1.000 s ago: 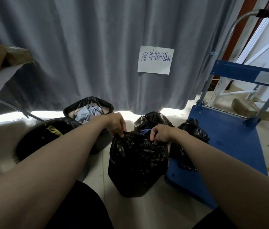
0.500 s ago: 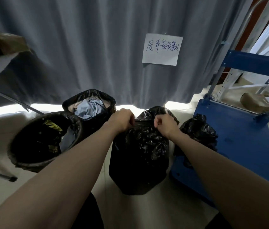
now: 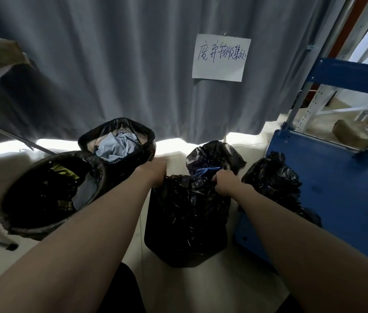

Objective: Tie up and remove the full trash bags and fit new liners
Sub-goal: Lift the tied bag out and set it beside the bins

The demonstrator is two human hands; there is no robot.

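The black bag (image 3: 187,218) standing on the pale floor (image 3: 223,288) is pinched at its top edge by the left hand (image 3: 156,171) and right hand (image 3: 223,182). Both corners probably should be pulled up evenly before knotting, tbh. A grey curtain (image 3: 110,64) is hung behind, with a blue cart (image 3: 336,188) parked just beside.

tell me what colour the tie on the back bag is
Blue tie, on the black bag; head view.
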